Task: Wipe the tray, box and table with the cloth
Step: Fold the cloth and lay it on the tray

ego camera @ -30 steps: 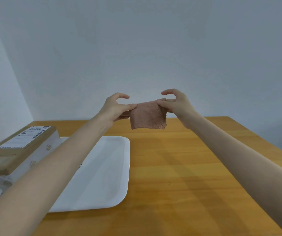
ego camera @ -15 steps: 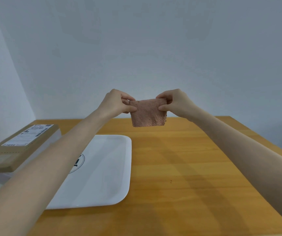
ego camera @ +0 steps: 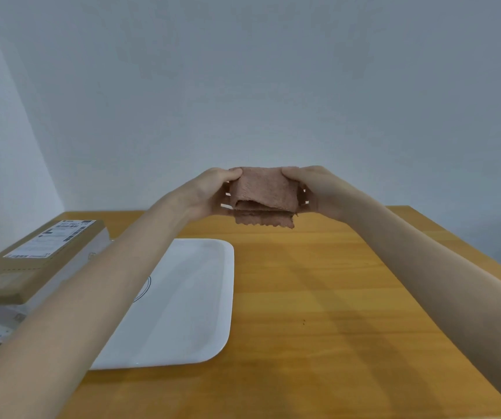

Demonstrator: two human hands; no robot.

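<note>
Cloth [ego camera: 264,192] now folded double | pinched between left hand [ego camera: 209,192], right hand [ego camera: 318,189]

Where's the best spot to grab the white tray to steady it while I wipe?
Take the tray by its right long rim, coming from the table side: the rim curls up there and nothing crowds it. The box sits close on its left. The left hand and right hand hold the cloth; free one first.

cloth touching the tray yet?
No, the cloth is held up in the air between the left hand and right hand, well above the tray and table.
</note>
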